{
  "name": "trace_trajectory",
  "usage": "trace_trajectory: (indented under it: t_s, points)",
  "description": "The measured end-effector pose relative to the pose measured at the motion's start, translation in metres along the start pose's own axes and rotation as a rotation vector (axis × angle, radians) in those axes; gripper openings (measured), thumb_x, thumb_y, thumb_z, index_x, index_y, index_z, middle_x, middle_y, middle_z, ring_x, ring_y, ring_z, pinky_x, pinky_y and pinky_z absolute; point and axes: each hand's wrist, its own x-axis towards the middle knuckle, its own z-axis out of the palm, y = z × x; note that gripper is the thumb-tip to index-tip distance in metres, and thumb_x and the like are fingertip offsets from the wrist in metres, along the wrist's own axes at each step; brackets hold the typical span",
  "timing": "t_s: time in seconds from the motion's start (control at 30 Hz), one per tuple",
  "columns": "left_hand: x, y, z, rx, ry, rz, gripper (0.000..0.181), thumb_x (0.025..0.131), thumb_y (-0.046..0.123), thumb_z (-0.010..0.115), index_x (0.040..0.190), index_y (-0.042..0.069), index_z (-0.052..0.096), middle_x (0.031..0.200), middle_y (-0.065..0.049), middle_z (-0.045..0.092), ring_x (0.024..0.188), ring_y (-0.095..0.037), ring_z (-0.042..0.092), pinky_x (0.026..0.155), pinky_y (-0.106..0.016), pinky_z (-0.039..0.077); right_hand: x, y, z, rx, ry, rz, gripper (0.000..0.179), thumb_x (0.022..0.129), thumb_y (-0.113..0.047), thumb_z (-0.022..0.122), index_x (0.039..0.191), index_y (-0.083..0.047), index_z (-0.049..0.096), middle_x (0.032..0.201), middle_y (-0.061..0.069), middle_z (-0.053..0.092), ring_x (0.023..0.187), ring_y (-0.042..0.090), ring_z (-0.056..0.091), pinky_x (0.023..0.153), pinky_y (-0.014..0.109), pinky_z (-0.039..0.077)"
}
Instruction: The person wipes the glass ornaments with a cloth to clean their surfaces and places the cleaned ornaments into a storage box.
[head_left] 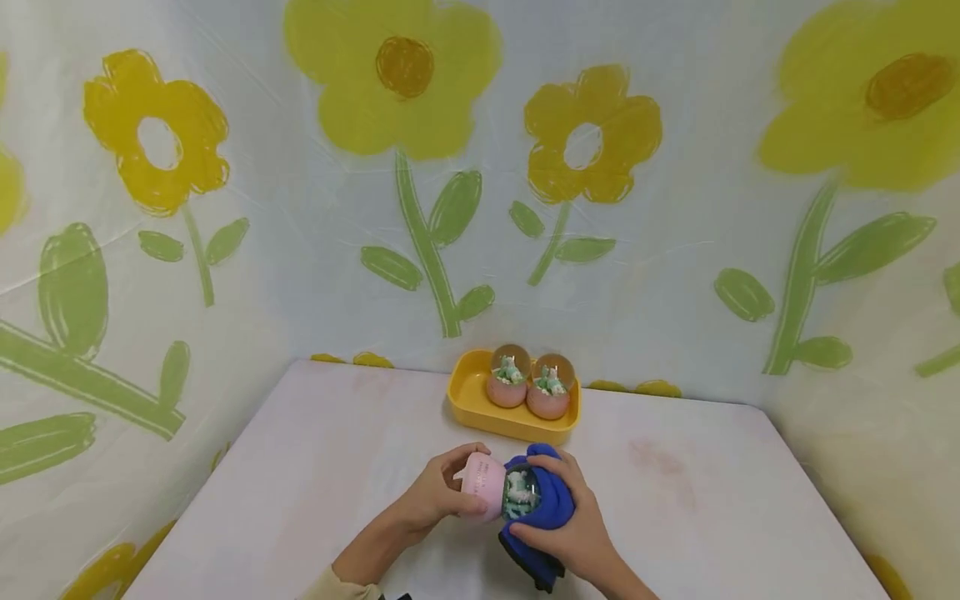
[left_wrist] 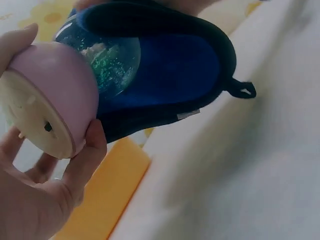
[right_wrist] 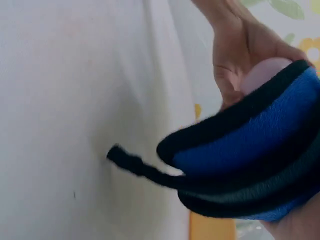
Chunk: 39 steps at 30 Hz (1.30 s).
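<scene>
A snow globe with a pink base point(head_left: 483, 487) and a clear dome point(head_left: 521, 493) lies tilted on its side between the hands, above the table. My left hand point(head_left: 441, 492) grips the pink base, thumb on the near side; its pale underside point(left_wrist: 35, 112) shows in the left wrist view. Around the dome, my right hand point(head_left: 573, 525) holds a blue cloth point(head_left: 553, 498) with dark edging, fingers over the top and thumb below. The cloth's lower end hangs down, and its dark loop point(left_wrist: 242, 90) sticks out. Green and white figures show through the dome.
Behind the hands stands a yellow tray point(head_left: 468, 404) holding two more snow globes, a left one point(head_left: 507, 387) and a right one point(head_left: 550, 396), upright with pink bases. The white table point(head_left: 330, 467) meets flower-printed fabric walls point(head_left: 675, 317) at the back and sides.
</scene>
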Motion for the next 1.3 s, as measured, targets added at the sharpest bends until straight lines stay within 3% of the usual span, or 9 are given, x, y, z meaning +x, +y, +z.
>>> trace_trajectory:
  t_s: [0.13,0.33,0.43,0.53,0.6,0.87,0.97,1.1,1.3]
  points:
    - [0.000,0.003,-0.001,0.165,-0.029,0.206,0.067,0.070,0.008,0.085,0.127,0.005,0.052,0.124,-0.012,0.049,0.095,-0.028,0.056,0.072,-0.039,0.057,0.004,-0.005,0.004,0.219,0.042,0.164,0.064,0.073,-0.006,0.083,0.130,-0.019,0.058,0.143,0.008,0.041,0.118,0.036,0.046,0.085,0.042,0.051]
    - [-0.002,0.008,-0.009,0.443,0.009,0.516,0.073,0.062,0.004,0.090,0.125,0.005,0.054,0.123,-0.010,0.051,0.104,-0.024,0.054,0.070,-0.039,0.058,0.019,-0.018,0.010,0.459,-0.014,0.407,0.054,0.086,-0.018,0.071,0.136,-0.020,0.051,0.130,0.018,0.047,0.104,0.032,0.053,0.081,0.043,0.051]
    - [0.002,0.008,-0.011,0.481,0.021,0.578,0.075,0.059,0.000,0.091,0.124,0.004,0.054,0.123,-0.012,0.051,0.107,-0.026,0.054,0.069,-0.039,0.058,0.023,-0.020,0.009,0.459,-0.034,0.429,0.053,0.088,-0.020,0.069,0.137,-0.021,0.049,0.128,0.019,0.047,0.103,0.033,0.053,0.081,0.045,0.051]
    - [0.005,0.004,-0.012,0.419,0.042,0.544,0.073,0.061,0.000,0.090,0.124,0.002,0.053,0.120,-0.014,0.053,0.099,-0.025,0.056,0.065,-0.041,0.058,0.022,-0.017,0.009,0.340,-0.026,0.369,0.059,0.083,-0.021,0.075,0.136,-0.026,0.049,0.129,0.017,0.048,0.106,0.034,0.053,0.080,0.046,0.052]
    - [0.005,0.000,-0.011,0.327,0.054,0.472,0.070,0.064,0.001,0.088,0.124,0.000,0.053,0.119,-0.015,0.054,0.095,-0.025,0.057,0.065,-0.041,0.058,0.018,-0.015,0.009,0.231,-0.020,0.309,0.065,0.078,-0.022,0.081,0.135,-0.031,0.050,0.131,0.014,0.048,0.108,0.035,0.052,0.081,0.047,0.053]
    - [-0.001,-0.008,0.002,-0.126,0.101,-0.012,0.055,0.083,0.016,0.070,0.133,0.005,0.049,0.120,-0.010,0.055,0.090,-0.022,0.061,0.069,-0.035,0.055,0.004,0.000,0.007,-0.186,-0.021,-0.147,0.079,0.066,-0.033,0.091,0.134,-0.032,0.051,0.142,0.002,0.033,0.121,0.035,0.044,0.084,0.053,0.050]
    - [-0.001,-0.007,0.008,-0.227,0.111,-0.130,0.056,0.085,0.022,0.067,0.136,0.008,0.048,0.120,-0.009,0.058,0.094,-0.023,0.061,0.072,-0.040,0.054,0.004,0.005,0.003,-0.254,-0.022,-0.276,0.079,0.067,-0.036,0.090,0.135,-0.024,0.052,0.143,0.004,0.031,0.123,0.034,0.042,0.084,0.054,0.050]
    - [0.001,-0.004,0.011,-0.170,0.147,-0.087,0.060,0.081,0.019,0.073,0.135,0.007,0.049,0.123,-0.010,0.054,0.096,-0.024,0.060,0.071,-0.038,0.055,0.010,0.009,-0.001,-0.176,-0.007,-0.240,0.079,0.068,-0.029,0.090,0.135,-0.020,0.050,0.141,0.005,0.036,0.121,0.032,0.044,0.085,0.051,0.049]
    - [0.001,-0.006,0.008,0.123,0.175,0.174,0.066,0.070,0.006,0.085,0.128,0.010,0.054,0.122,-0.011,0.051,0.090,-0.026,0.059,0.067,-0.034,0.056,0.017,0.004,-0.002,0.177,-0.022,0.159,0.073,0.073,-0.014,0.085,0.136,-0.026,0.050,0.132,0.011,0.048,0.111,0.035,0.050,0.083,0.045,0.051]
